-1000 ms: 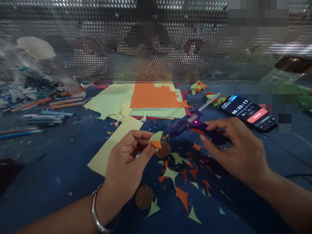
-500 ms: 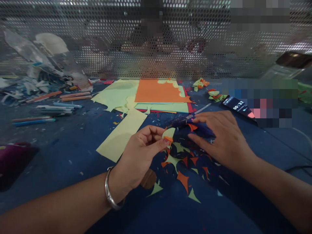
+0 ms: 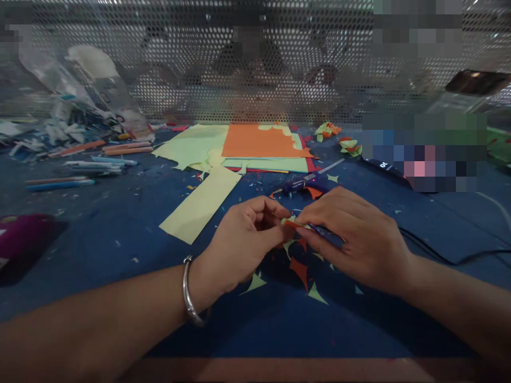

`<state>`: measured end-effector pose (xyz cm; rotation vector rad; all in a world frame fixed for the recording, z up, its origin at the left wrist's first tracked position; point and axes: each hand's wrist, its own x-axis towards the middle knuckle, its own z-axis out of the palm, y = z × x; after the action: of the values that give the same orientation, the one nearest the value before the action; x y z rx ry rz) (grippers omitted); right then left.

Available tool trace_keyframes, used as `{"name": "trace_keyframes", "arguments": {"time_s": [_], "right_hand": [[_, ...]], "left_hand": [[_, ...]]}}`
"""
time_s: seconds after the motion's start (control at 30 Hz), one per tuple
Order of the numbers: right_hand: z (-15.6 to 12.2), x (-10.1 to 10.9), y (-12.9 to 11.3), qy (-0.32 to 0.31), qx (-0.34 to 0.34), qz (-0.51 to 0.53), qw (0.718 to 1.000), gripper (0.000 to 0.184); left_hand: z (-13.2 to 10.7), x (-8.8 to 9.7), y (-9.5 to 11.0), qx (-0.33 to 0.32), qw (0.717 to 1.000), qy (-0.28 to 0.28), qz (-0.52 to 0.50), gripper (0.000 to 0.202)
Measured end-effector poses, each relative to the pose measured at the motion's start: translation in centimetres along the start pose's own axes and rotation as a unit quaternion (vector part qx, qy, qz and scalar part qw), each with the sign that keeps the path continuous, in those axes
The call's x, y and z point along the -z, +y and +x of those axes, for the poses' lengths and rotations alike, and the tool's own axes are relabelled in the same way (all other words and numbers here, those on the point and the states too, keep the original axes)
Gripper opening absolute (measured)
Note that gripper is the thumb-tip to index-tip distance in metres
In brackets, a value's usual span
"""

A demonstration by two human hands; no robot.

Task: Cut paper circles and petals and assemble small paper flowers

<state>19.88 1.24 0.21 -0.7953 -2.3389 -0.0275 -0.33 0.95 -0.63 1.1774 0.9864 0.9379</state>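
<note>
My left hand (image 3: pixel 249 236), with a silver bangle at the wrist, pinches a small green and orange paper piece (image 3: pixel 290 222) between thumb and fingers. My right hand (image 3: pixel 355 236) meets it from the other side, its thumb and forefinger closed on the same piece. Something slim and bluish (image 3: pixel 326 232) shows beneath the right fingers; I cannot make out what it is. Just beyond the hands lies a dark blue glue gun (image 3: pixel 297 184) with a small red light, its nozzle pointing left. Orange offcuts (image 3: pixel 299 272) and green offcuts (image 3: pixel 317 293) are scattered below the fingers.
A pale yellow paper strip (image 3: pixel 202 205) lies left of the hands, before stacked sheets topped by an orange sheet (image 3: pixel 259 141). Paper flowers (image 3: pixel 327 130) and a phone (image 3: pixel 385 166) are at right. Rolled paper sticks (image 3: pixel 96 166), a purple object (image 3: pixel 24 239) and a black cable (image 3: pixel 435 252) lie around.
My right hand has left the glue gun, which now rests on the table, and has come down and left to the paper piece. My left hand has shifted slightly right.
</note>
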Motion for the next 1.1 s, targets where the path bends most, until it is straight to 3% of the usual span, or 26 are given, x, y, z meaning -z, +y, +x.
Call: {"name": "trace_keyframes", "arguments": {"time_s": [0.23, 0.4, 0.67, 0.9, 1.1], "right_hand": [[-0.3, 0.3, -0.5, 0.006, -0.034, 0.009, 0.999, 0.01], [-0.5, 0.5, -0.9, 0.009, -0.082, 0.029, 0.996, 0.009], [-0.4, 0.3, -1.0, -0.007, -0.1, 0.067, 0.993, 0.01], [-0.4, 0.5, -1.1, -0.015, -0.115, 0.081, 0.99, 0.01], [-0.5, 0.5, -1.0, -0.022, -0.105, 0.085, 0.991, 0.009]], "left_hand": [[-0.6, 0.1, 0.4, 0.028, 0.999, -0.021, -0.025, 0.015], [-0.7, 0.6, 0.1, -0.068, 0.993, -0.067, 0.063, 0.02], [-0.8, 1.0, 0.3, -0.176, 0.946, -0.025, 0.27, 0.003], [-1.0, 0.9, 1.0, -0.147, 0.939, 0.004, 0.311, 0.008], [-1.1, 1.0, 0.8, -0.128, 0.946, -0.013, 0.297, 0.011]]}}
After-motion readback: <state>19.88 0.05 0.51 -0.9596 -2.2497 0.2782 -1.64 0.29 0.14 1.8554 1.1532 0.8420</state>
